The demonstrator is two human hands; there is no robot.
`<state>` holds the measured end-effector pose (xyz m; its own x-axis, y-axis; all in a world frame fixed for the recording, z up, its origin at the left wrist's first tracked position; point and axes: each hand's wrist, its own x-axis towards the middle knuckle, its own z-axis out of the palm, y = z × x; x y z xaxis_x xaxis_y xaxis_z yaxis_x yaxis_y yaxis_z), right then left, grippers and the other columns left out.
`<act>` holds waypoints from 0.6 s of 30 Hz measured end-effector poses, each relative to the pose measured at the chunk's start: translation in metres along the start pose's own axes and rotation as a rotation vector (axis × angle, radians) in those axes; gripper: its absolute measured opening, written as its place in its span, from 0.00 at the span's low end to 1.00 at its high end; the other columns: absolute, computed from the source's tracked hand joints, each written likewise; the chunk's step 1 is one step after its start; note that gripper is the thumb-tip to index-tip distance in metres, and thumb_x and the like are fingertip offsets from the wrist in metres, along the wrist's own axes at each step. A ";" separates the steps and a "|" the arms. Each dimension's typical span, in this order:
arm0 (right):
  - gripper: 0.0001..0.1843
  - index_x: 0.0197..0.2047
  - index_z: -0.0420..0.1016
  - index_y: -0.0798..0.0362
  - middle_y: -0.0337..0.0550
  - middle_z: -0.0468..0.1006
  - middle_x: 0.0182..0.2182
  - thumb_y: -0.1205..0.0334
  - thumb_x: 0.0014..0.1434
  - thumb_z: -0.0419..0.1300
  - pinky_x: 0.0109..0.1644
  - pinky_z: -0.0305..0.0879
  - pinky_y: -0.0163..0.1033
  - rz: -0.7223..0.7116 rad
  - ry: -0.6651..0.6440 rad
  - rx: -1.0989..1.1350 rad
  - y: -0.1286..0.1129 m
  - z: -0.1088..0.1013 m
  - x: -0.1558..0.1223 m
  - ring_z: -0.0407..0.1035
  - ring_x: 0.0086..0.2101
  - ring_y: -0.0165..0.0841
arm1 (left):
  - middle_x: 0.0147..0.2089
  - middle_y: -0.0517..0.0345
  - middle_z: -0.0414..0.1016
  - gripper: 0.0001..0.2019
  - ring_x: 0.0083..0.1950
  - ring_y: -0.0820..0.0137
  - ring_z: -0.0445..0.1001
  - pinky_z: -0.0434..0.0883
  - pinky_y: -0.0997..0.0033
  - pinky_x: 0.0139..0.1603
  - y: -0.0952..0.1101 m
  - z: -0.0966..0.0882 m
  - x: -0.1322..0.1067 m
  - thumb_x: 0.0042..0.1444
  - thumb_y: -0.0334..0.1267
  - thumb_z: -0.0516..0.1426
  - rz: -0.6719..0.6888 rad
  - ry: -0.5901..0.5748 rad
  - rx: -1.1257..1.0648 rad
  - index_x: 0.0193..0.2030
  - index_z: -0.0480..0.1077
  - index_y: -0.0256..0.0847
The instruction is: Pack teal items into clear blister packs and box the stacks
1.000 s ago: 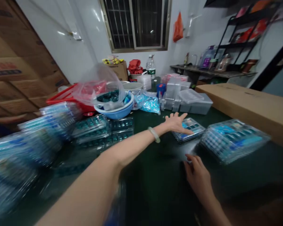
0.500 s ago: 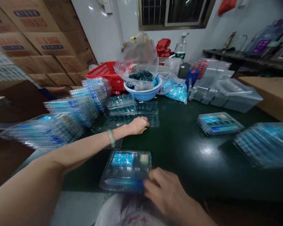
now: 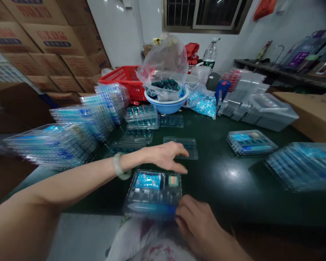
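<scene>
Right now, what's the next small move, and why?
I'd probably close the left hand on the small clear tray: it's spread open right there, and the larger tray by the right hand has middle slots that look empty.

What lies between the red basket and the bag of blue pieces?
In the head view, the blue basin, with a clear plastic bag in it, sits between them.
</scene>
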<state>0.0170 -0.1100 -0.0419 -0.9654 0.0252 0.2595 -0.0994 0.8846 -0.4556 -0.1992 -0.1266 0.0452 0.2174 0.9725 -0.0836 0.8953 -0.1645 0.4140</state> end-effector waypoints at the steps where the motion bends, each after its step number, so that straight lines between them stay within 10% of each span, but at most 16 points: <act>1: 0.05 0.34 0.64 0.53 0.42 0.66 0.32 0.69 0.56 0.48 0.30 0.56 0.36 0.000 0.008 0.014 0.000 0.000 0.001 0.62 0.32 0.32 | 0.51 0.48 0.66 0.35 0.48 0.59 0.67 0.64 0.65 0.45 0.006 -0.002 -0.017 0.41 0.56 0.58 -0.019 -0.035 -0.012 0.56 0.60 0.42; 5: 0.05 0.33 0.63 0.53 0.40 0.65 0.31 0.68 0.57 0.48 0.29 0.55 0.36 0.023 0.043 0.054 -0.001 -0.001 0.004 0.62 0.32 0.31 | 0.60 0.45 0.55 0.53 0.55 0.45 0.57 0.53 0.44 0.52 0.024 0.012 -0.072 0.25 0.59 0.62 -0.161 -0.133 0.084 0.62 0.47 0.53; 11: 0.08 0.42 0.64 0.52 0.42 0.66 0.37 0.65 0.58 0.50 0.37 0.60 0.35 0.036 0.155 0.159 0.020 -0.020 0.016 0.63 0.36 0.30 | 0.52 0.48 0.60 0.48 0.49 0.52 0.62 0.57 0.49 0.49 0.031 0.028 -0.093 0.31 0.44 0.61 -0.250 -0.098 0.091 0.62 0.44 0.55; 14: 0.12 0.45 0.65 0.53 0.47 0.66 0.40 0.69 0.57 0.49 0.40 0.60 0.38 0.189 0.341 -0.150 0.061 -0.026 0.034 0.61 0.40 0.34 | 0.52 0.50 0.59 0.48 0.50 0.52 0.61 0.55 0.48 0.51 0.033 0.015 -0.096 0.32 0.43 0.60 -0.276 -0.066 0.086 0.62 0.44 0.55; 18: 0.08 0.33 0.70 0.53 0.45 0.67 0.32 0.73 0.53 0.53 0.36 0.55 0.40 0.196 0.194 -0.559 0.110 -0.023 0.060 0.60 0.35 0.36 | 0.56 0.52 0.53 0.47 0.55 0.53 0.56 0.50 0.47 0.55 0.028 -0.006 -0.098 0.33 0.40 0.60 -0.345 0.005 0.107 0.62 0.42 0.56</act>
<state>-0.0466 0.0000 -0.0567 -0.8862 0.2500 0.3902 0.2674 0.9635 -0.0099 -0.1974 -0.2258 0.0706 -0.1064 0.9746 -0.1972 0.9514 0.1574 0.2648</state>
